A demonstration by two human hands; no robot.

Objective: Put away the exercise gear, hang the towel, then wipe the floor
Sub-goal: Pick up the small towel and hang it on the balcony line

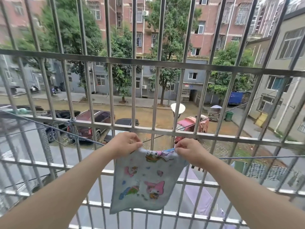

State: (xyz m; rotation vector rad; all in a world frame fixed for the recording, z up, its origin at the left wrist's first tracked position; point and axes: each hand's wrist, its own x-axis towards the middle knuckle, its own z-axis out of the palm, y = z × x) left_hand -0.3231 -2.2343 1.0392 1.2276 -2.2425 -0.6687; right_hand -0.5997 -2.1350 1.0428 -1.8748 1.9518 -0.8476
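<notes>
Standing at a steel window grille (148,62), looking out over a courtyard. Both bare arms reach forward. Left hand (125,142) pinches the upper left corner of the towel (145,179), fingers curled on the cloth. Right hand (188,149) pinches the upper right corner the same way. The towel is small, pale blue-white with cartoon animal prints, and hangs down from the two hands in front of the grille's lower rails, its bottom edge loose and slightly curled. A thin cord (89,139), knotted to a bar at the left, slants down behind the left hand; cannot tell whether the towel's top edge touches it. A lavender cloth (198,195) hangs outside the bars, below the right forearm. Parked cars (89,123) stand in the yard below.
</notes>
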